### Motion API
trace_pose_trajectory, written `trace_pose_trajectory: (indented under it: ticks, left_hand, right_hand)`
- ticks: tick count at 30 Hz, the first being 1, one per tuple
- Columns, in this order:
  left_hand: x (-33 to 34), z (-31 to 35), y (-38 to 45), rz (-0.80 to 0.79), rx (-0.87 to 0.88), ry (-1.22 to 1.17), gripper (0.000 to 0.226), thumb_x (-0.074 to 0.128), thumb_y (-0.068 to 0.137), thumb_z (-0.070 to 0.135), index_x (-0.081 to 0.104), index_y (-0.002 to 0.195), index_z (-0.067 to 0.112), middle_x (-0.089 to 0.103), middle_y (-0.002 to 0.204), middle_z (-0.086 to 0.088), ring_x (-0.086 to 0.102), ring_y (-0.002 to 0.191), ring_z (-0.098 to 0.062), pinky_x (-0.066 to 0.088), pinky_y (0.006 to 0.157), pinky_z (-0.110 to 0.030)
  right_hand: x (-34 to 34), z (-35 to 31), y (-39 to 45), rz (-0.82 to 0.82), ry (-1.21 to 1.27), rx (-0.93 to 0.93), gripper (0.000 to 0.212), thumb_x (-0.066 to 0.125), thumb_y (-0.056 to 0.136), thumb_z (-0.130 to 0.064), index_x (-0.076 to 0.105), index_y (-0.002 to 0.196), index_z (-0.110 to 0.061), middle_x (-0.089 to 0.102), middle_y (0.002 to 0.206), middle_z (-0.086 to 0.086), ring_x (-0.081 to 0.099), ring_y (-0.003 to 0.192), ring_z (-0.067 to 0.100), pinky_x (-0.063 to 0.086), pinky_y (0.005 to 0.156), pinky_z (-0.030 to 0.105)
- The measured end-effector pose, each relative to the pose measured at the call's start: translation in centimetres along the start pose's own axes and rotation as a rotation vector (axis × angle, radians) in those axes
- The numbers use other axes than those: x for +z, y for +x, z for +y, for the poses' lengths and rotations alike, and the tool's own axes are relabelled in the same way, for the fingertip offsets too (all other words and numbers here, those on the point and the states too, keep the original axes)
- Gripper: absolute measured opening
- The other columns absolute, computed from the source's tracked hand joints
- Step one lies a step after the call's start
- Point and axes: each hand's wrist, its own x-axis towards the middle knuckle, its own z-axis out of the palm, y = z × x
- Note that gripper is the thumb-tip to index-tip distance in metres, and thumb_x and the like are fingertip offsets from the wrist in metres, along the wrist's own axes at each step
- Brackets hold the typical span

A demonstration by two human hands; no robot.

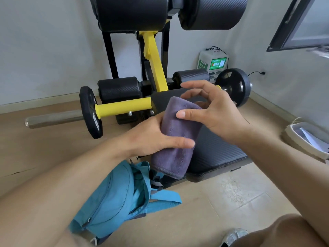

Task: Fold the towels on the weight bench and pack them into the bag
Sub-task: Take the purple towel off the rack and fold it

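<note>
Folding looks finished on one soft purple-grey microfibre towel (pixel 176 136), bundled lengthwise, held over the front edge of the black padded weight-bench desk (pixel 217 154). Of the hands, the left hand (pixel 156 134) grips its side, thumb across the cloth; the right hand (pixel 211 107) hovers spread, thumb touching the top. Packing remains: the blue fabric bag (pixel 117 195) lies on the floor below. Its interior is hidden, and other towels cannot be seen.
</note>
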Motion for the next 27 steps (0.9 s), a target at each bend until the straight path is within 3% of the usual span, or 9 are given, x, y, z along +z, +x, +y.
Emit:
trace_pose_trajectory:
  ticks: [2,4,8,10,13,16,20,22,27]
  left_hand:
    - [0.2,0.1,-0.2,0.18,0.04,-0.043,0.054,0.089,0.068,0.045,0.066,0.116,0.034,0.077,0.106,0.015,0.072,0.099,-0.003,0.058,0.094,-0.035]
    - [0.2,0.0,-0.5,0.266,0.029,-0.168,0.045,0.087,0.069,0.04,0.071,0.109,0.028,0.079,0.103,0.009,0.074,0.098,-0.009,0.058,0.094,-0.038]
    - [0.0,-0.3,-0.8,0.406,-0.098,-0.566,0.053,0.084,0.062,0.038,0.073,0.108,0.014,0.079,0.102,-0.003,0.074,0.102,-0.023,0.058,0.091,-0.037]
    - [-0.5,-0.1,-0.9,0.489,-0.153,-0.731,0.05,0.086,0.066,0.034,0.073,0.107,0.009,0.079,0.099,-0.008,0.075,0.098,-0.026,0.058,0.088,-0.036]
    - [-1.4,0.1,-1.1,0.512,-0.182,-0.871,0.047,0.084,0.069,0.034,0.074,0.107,0.008,0.08,0.101,-0.007,0.077,0.095,-0.022,0.06,0.088,-0.036]
    - [-2.4,-0.1,-1.2,0.57,-0.179,-0.804,0.049,0.084,0.068,0.043,0.073,0.106,0.014,0.08,0.098,-0.001,0.077,0.091,-0.016,0.061,0.076,-0.031]
    - [-5.1,-1.4,-1.4,0.666,-0.132,-0.514,0.051,0.082,0.075,0.051,0.07,0.113,0.021,0.077,0.101,0.005,0.073,0.075,-0.001,0.054,0.054,-0.018]
    - [-5.8,-2.6,-1.6,0.611,-0.17,-0.421,0.044,0.078,0.08,0.052,0.072,0.109,0.021,0.078,0.1,0.002,0.073,0.073,-0.003,0.056,0.057,-0.02]
    - [-6.4,-5.5,-1.8,0.541,-0.171,-0.295,0.03,0.076,0.087,0.043,0.072,0.112,0.027,0.076,0.112,0.0,0.071,0.096,-0.014,0.056,0.077,-0.029]
  right_hand:
    - [1.1,-0.5,0.2,0.022,-0.002,-0.017,0.068,0.082,0.066,-0.046,0.061,0.129,-0.028,0.069,0.115,-0.001,0.07,0.101,0.027,0.059,0.09,0.036]
    - [2.0,-0.7,0.5,0.036,0.009,0.017,0.074,0.073,0.07,-0.056,0.055,0.138,-0.031,0.066,0.121,-0.006,0.069,0.106,0.015,0.055,0.093,0.03]
    - [3.5,-0.5,0.2,-0.136,-0.006,0.103,0.096,0.067,0.074,-0.065,0.029,0.157,-0.032,0.057,0.14,-0.012,0.062,0.119,0.001,0.052,0.102,0.03]
    - [4.6,-0.4,-0.3,-0.23,0.017,0.129,0.09,0.069,0.079,-0.059,0.031,0.156,-0.031,0.059,0.141,-0.013,0.062,0.12,0.002,0.052,0.103,0.035]
    - [6.7,0.1,-1.2,-0.236,0.104,0.159,0.066,0.068,0.092,-0.041,0.041,0.151,-0.027,0.065,0.134,-0.01,0.062,0.123,0.006,0.048,0.108,0.039]
    - [7.8,0.5,-1.3,-0.189,0.103,0.174,0.048,0.06,0.101,-0.026,0.047,0.147,-0.023,0.068,0.129,-0.01,0.062,0.121,0.003,0.046,0.109,0.035]
    - [7.3,0.0,-0.6,-0.254,0.047,0.18,0.046,0.056,0.103,-0.017,0.048,0.148,-0.026,0.067,0.13,-0.013,0.059,0.122,-0.001,0.043,0.112,0.03]
    - [7.4,0.1,-0.6,-0.304,0.056,0.193,0.048,0.055,0.103,-0.015,0.046,0.15,-0.027,0.065,0.133,-0.014,0.058,0.125,-0.001,0.041,0.112,0.028]
    - [9.0,0.6,-1.5,-0.353,0.264,0.333,0.046,0.057,0.103,-0.022,0.049,0.147,-0.03,0.068,0.131,-0.009,0.064,0.121,0.008,0.048,0.105,0.031]
